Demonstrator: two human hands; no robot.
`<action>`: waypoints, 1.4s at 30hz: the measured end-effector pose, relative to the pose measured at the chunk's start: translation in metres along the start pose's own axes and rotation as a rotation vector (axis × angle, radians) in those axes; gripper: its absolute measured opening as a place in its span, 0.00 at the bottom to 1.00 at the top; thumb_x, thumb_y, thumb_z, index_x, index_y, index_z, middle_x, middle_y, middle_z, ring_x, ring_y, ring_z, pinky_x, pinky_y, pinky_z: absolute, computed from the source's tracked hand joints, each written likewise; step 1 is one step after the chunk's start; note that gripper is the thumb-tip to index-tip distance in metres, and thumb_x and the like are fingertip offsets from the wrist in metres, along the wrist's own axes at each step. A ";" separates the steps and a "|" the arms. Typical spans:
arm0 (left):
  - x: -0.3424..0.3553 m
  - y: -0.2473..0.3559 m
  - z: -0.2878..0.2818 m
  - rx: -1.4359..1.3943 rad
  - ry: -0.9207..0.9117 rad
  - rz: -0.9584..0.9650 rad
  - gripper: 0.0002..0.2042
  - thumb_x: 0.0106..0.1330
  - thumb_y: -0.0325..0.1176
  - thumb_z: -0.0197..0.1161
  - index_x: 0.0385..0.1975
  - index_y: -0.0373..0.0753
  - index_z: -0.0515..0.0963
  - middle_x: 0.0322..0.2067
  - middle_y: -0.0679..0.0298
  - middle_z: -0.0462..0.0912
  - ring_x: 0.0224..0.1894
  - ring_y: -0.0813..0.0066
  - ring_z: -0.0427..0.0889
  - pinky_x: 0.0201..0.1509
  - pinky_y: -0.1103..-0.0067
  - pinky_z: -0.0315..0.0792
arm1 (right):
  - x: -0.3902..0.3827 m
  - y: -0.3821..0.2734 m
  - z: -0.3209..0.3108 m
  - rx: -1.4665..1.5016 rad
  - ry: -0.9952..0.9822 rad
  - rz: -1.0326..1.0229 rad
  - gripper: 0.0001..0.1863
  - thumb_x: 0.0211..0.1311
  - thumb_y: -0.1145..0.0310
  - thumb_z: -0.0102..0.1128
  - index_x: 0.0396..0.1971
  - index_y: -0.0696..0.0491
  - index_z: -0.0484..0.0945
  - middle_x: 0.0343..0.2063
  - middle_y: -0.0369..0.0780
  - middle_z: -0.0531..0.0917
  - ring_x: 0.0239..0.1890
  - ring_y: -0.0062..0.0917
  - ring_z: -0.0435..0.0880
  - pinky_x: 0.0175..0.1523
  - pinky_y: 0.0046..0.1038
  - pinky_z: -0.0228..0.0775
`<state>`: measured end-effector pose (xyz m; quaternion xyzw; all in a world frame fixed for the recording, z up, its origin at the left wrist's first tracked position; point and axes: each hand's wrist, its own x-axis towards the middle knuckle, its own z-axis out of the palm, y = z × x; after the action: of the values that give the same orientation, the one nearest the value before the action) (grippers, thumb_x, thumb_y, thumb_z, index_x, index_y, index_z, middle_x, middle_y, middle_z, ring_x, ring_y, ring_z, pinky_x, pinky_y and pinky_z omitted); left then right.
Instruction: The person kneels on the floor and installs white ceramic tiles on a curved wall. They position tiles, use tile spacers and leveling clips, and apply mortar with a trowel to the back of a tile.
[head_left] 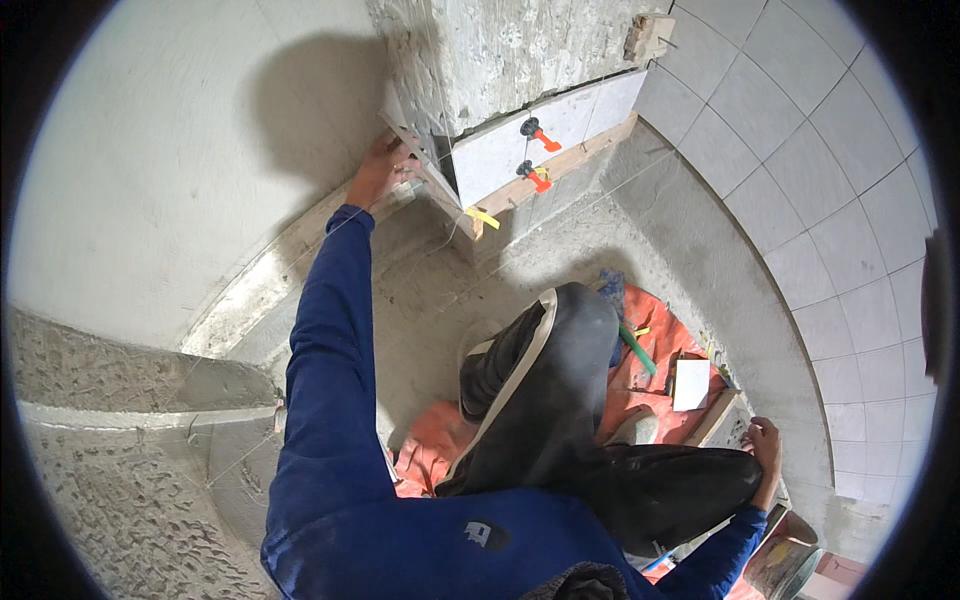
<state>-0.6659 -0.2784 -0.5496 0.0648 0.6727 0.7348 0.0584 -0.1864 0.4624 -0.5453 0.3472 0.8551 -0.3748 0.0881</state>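
My left hand [381, 172] reaches up to the left side of the concrete pillar. Its fingers hold the edge of a pale tile [428, 163], seen almost edge-on and standing slightly off the pillar. On the pillar's front face, a white tile [550, 130] sits above a wooden batten [592, 154]. Two orange-and-black clips [540, 136] stick out from this face. A yellow wedge [482, 217] juts out at the lower corner. My right hand [765, 452] rests beside my bent knee, fingers loosely bent and apart, with nothing visible in them.
Thin strings cross in front of the pillar [500, 50]. An orange sheet [665, 318] lies on the floor under a green tool [637, 350], a white tile piece [691, 385] and a wooden board [722, 418]. A bucket [783, 567] stands lower right. Grey tiles [790, 130] cover the right wall.
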 end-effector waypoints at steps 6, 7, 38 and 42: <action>0.010 -0.026 -0.019 0.025 -0.068 0.138 0.16 0.70 0.33 0.54 0.56 0.39 0.65 0.55 0.59 0.73 0.54 0.61 0.75 0.57 0.65 0.71 | 0.001 0.007 0.001 0.014 0.035 0.021 0.19 0.61 0.70 0.53 0.51 0.62 0.75 0.24 0.42 0.81 0.17 0.22 0.81 0.21 0.22 0.68; 0.015 -0.035 -0.021 -0.175 -0.066 0.103 0.16 0.70 0.32 0.54 0.55 0.39 0.66 0.54 0.59 0.74 0.54 0.62 0.74 0.58 0.65 0.71 | 0.002 0.007 0.001 0.042 0.033 0.035 0.19 0.61 0.71 0.52 0.51 0.62 0.75 0.24 0.42 0.80 0.17 0.22 0.80 0.21 0.22 0.69; -0.125 -0.041 -0.065 -0.454 0.297 -0.141 0.10 0.71 0.41 0.57 0.43 0.42 0.75 0.27 0.70 0.71 0.24 0.78 0.70 0.29 0.73 0.73 | -0.018 0.033 -0.006 0.113 0.095 -0.031 0.19 0.62 0.69 0.53 0.51 0.60 0.76 0.25 0.40 0.81 0.18 0.20 0.79 0.21 0.23 0.67; -0.130 -0.041 -0.062 -0.514 0.461 -0.217 0.09 0.71 0.42 0.57 0.40 0.45 0.75 0.23 0.72 0.62 0.22 0.79 0.63 0.30 0.71 0.72 | -0.025 0.045 -0.008 0.135 0.129 -0.003 0.19 0.62 0.68 0.53 0.50 0.60 0.76 0.26 0.41 0.82 0.19 0.20 0.79 0.22 0.23 0.68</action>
<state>-0.5485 -0.3582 -0.5976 -0.1910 0.4646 0.8647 -0.0028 -0.1375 0.4765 -0.5561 0.3745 0.8323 -0.4087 0.0087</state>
